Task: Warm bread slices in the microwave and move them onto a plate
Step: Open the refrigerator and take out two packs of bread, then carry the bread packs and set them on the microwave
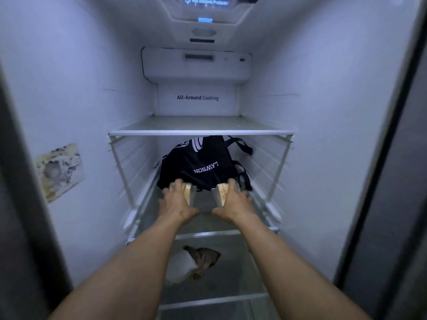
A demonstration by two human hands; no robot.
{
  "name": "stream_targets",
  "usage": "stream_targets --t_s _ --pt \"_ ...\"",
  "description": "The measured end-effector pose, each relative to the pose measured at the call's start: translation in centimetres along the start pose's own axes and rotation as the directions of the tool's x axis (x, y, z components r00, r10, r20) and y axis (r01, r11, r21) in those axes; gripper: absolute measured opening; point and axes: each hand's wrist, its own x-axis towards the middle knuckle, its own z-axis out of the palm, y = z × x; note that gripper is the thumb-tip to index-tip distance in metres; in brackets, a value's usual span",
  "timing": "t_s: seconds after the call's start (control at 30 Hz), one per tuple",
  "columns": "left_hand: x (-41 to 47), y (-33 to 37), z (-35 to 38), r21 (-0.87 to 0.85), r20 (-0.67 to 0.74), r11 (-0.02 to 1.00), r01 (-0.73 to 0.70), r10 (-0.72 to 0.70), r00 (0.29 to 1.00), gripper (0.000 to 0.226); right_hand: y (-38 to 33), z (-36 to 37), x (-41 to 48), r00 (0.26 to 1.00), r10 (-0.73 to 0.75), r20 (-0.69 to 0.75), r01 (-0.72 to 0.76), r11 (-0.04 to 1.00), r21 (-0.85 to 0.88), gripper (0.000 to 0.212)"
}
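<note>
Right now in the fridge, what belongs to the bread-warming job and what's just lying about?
Job:
- left bread pack, held by left hand
- right bread pack, held by right hand

Lying about:
- black bag behind the packs
- plastic-wrapped item on the shelf below
- stained patch on the left wall

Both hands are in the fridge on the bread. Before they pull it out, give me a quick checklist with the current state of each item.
1. Left hand has a grip on the left bread stack: ok, fingers wrap its top.
2. Right hand has a grip on the right bread stack: ok.
3. Stacks wrapped or sealed: cannot tell, too dim.
4. Black bag clear of the bread: not ok, it sits right behind, apparently touching both stacks.
5. Pull-out path toward the camera free: ok, the shelf in front is bare.
6. Headroom under the upper shelf: ok, open space above the hands.
</note>
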Motion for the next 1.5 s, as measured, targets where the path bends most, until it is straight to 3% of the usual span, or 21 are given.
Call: stream_targets --t_s 0.33,0.63,0.9,1.03,1.23,1.5 --pt "-10.6 2.1 -7.2 -0.032 0.009 0.990 -0.137 0.138 0.990 0.093 -1.3 -7.3 -13.2 0.988 0.049 -0.149 -0.052 0.999 -0.016 0.103" --pt "-24.6 1.1 -12.9 -0.072 0.082 0.959 -0.273 0.279 0.957 0.096 -1.3 -11.0 -31.7 0.966 0.149 -0.213 -0.163 0.985 -0.049 0.096" --pt "-35.1 4.0 -17.0 -0.160 0.127 0.903 -0.398 0.419 0.899 0.094 -1.0 -17.7 -46.4 0.950 0.134 -0.284 -0.181 0.972 -0.148 0.091" --pt "-39.5 7.3 -17.7 -0.188 0.147 0.844 -0.502 0.530 0.835 0.093 0.7 -21.0 -50.9 0.897 0.242 -0.370 -0.293 0.952 -0.089 0.102" --pt "-45.3 11.8 -17.3 -0.271 0.187 0.765 -0.584 0.637 0.748 0.099 4.6 -24.8 -57.9 0.826 0.311 -0.470 -0.386 0.920 -0.069 0.096" --pt "-54.3 18.4 -14.3 -0.401 0.241 0.613 -0.680 0.787 0.568 0.093 11.2 -29.2 -66.5 0.684 0.458 -0.568 -0.580 0.814 -0.041 0.094"
